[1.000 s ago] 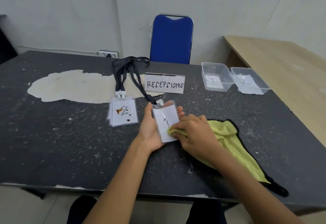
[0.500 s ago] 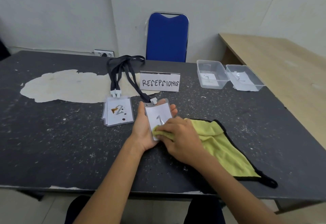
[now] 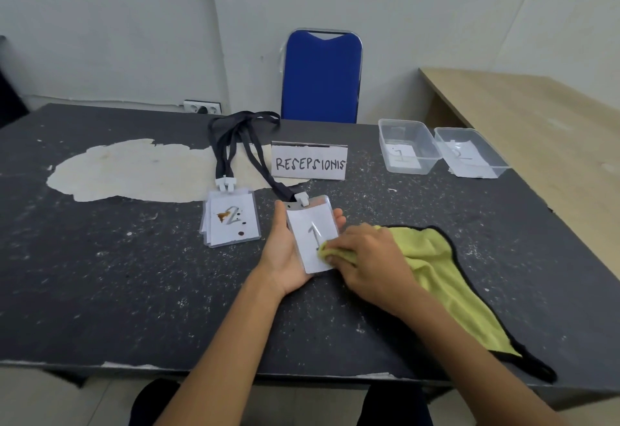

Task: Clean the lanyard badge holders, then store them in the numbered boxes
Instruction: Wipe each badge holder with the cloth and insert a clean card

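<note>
My left hand (image 3: 285,254) cradles a clear badge holder (image 3: 312,224) with a card marked 1, its black lanyard (image 3: 258,160) trailing back over the table. My right hand (image 3: 369,264) presses a bunched corner of the yellow cloth (image 3: 446,278) onto the holder's lower right part. To the left lies a small stack of badge holders (image 3: 231,221); the top card reads 2 and carries brown stains. Two clear boxes stand at the back right, box 1 (image 3: 407,145) and box 2 (image 3: 469,152), each with a numbered paper inside.
A white sign reading RESEPSIONIS (image 3: 308,162) stands behind the badges. The black table (image 3: 100,274) has a pale worn patch (image 3: 134,170) at the back left. A blue chair (image 3: 322,76) stands behind it, a wooden table (image 3: 536,117) to the right.
My right hand has kept rubbing the cloth over the lower part of the badge; the digit 1 now shows more fully. The camera view has shifted slightly.
</note>
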Demonstrator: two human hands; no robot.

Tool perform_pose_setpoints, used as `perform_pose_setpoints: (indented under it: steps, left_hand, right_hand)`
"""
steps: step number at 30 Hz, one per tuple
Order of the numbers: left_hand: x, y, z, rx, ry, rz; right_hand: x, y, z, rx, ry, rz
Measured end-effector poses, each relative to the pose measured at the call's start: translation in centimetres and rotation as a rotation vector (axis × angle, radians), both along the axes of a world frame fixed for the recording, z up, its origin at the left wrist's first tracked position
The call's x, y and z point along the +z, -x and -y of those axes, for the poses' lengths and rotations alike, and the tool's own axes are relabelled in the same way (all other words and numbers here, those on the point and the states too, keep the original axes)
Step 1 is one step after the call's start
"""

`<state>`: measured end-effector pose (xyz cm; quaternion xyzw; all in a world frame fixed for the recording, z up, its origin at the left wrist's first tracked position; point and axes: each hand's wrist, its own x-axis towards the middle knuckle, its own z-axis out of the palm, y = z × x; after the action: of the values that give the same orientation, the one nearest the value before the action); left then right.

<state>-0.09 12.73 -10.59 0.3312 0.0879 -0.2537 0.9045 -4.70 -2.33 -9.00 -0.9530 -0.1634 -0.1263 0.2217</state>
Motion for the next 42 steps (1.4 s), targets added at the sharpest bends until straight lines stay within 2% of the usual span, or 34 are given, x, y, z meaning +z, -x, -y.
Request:
perform_pose_setpoints:
  steps: [3,8,13,19,24,27,30,35,37,39,42]
  left_hand:
    - [-0.1,-0.2,0.0,-0.027,-0.007,-0.004]
    - [-0.2,-0.4,-0.1,-0.043,0.0,-0.004]
    - [0.1,-0.2,0.0,-0.054,-0.015,0.012]
    - [-0.2,-0.4,-0.1,-0.108,-0.013,0.013]
    - [0.3,-0.1,0.2,-0.145,-0.082,0.048]
    - [0.1,-0.1,0.1,-0.136,-0.088,0.031]
    - [0.1,-0.2,0.1,-0.154,-0.102,0.031]
    - [0.1,-0.2,0.3,-0.176,-0.198,0.052]
    - [0.0,-0.1,0.2,-0.162,-0.187,0.057]
    - [0.1,0.0,0.2,-0.164,-0.149,0.056]
    - [0.4,0.0,0.2,-0.151,-0.132,0.023]
  right_hand:
    - [-0.1,-0.6,-0.6,-0.113,0.019,0.076]
    - [-0.1,1.1,-0.2,0.075,0.038,0.008]
    - [-0.3,-1.2,-0.4,-0.184,0.062,0.113]
    - [-0.6,0.3,0.2,0.037,0.072,0.114]
    - [-0.1,-3.2,-1.1,-0.228,0.052,0.209]
    - [-0.5,-2.8,-2.6,-0.124,0.031,0.218]
    - [0.1,-2.0,-1.1,0.024,0.068,0.094]
    - [0.7,-4.4,-0.2,-0.188,0.117,0.128]
    - [0.4,-4.0,-1.7,-0.195,0.112,0.169]
    - [-0.3,-2.7,-2.5,-0.101,0.093,0.206]
    - [0.1,-0.8,-1.2,0.075,0.028,0.06]
